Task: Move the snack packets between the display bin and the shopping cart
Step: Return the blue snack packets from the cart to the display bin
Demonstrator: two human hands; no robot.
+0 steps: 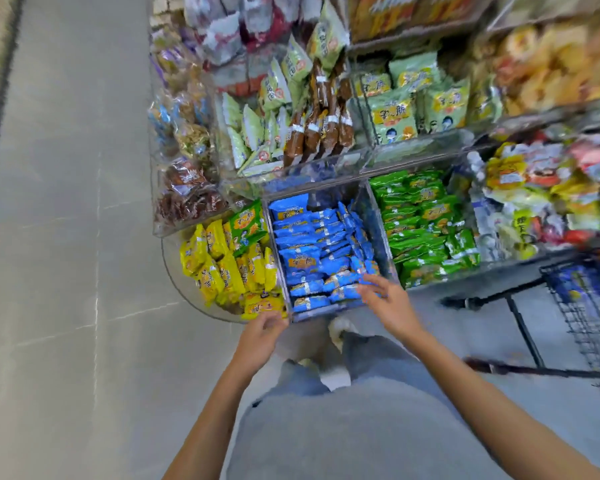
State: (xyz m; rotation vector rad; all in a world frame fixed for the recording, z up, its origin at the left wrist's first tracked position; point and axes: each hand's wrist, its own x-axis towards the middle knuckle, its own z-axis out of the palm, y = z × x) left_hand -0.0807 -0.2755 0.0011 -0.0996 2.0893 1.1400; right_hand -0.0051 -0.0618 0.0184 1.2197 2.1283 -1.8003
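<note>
A clear display bin (381, 216) holds several blue snack packets (312, 251) in its middle compartment. Yellow packets (222, 268) fill the compartment to its left and green packets (420, 223) the one to its right. My right hand (385, 299) reaches over the near right corner of the blue compartment, fingers spread and touching the blue packets, gripping nothing that I can see. My left hand (260, 334) hovers at the bin's front edge below the yellow packets, fingers loosely curled and empty. The wire shopping cart (589, 313) stands at the right, with blue packets visible inside.
Higher clear bins hold pale green packets (257, 133), brown packets (323, 126) and other mixed snacks. More mixed snacks (548, 188) lie at the right above the cart. Grey tiled floor (66, 237) stretches to the left. My legs and white shoes (340, 330) are below the bin.
</note>
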